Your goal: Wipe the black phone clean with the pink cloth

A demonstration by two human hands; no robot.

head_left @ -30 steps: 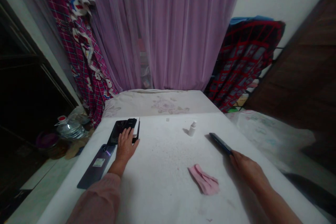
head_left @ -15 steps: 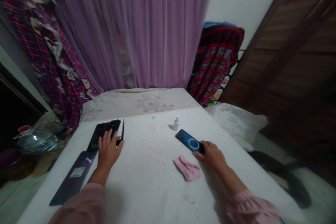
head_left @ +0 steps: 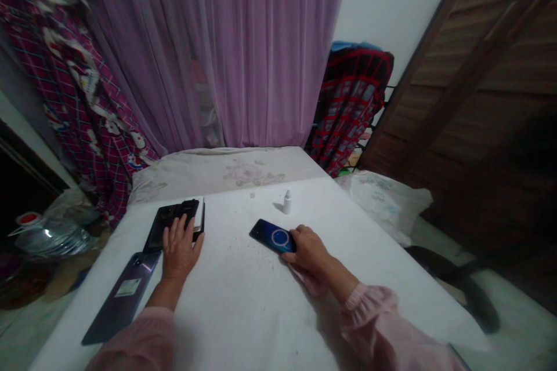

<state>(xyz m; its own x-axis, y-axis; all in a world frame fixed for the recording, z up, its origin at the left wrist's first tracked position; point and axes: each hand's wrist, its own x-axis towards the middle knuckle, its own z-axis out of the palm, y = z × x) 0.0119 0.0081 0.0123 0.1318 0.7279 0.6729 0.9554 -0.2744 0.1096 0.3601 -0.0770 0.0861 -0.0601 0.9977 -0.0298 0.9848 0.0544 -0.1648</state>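
Note:
My right hand (head_left: 308,249) is closed on the near end of a smartphone (head_left: 270,236), with a light ring showing on its dark blue face. A pink cloth (head_left: 310,283) lies on the table under my right wrist, partly hidden by it. Fingers spread, my left hand (head_left: 178,252) rests flat over a stack of black, phone-like things (head_left: 163,223); its fingertips touch a small black item (head_left: 190,206) lying beside a white one. Left of that wrist, a dark, shiny phone-like panel (head_left: 119,301) with a pale label lies flat.
A small white bottle (head_left: 288,203) stands upright beyond the smartphone, and a tiny pale square (head_left: 252,195) lies farther back. The white tabletop (head_left: 235,313) has dark specks. A large water bottle (head_left: 52,237) is off the left edge; a plastic bag (head_left: 387,203) is off the right.
My right hand has moved left with the smartphone, and its forearm now partly covers the pink cloth. My left hand stays in place.

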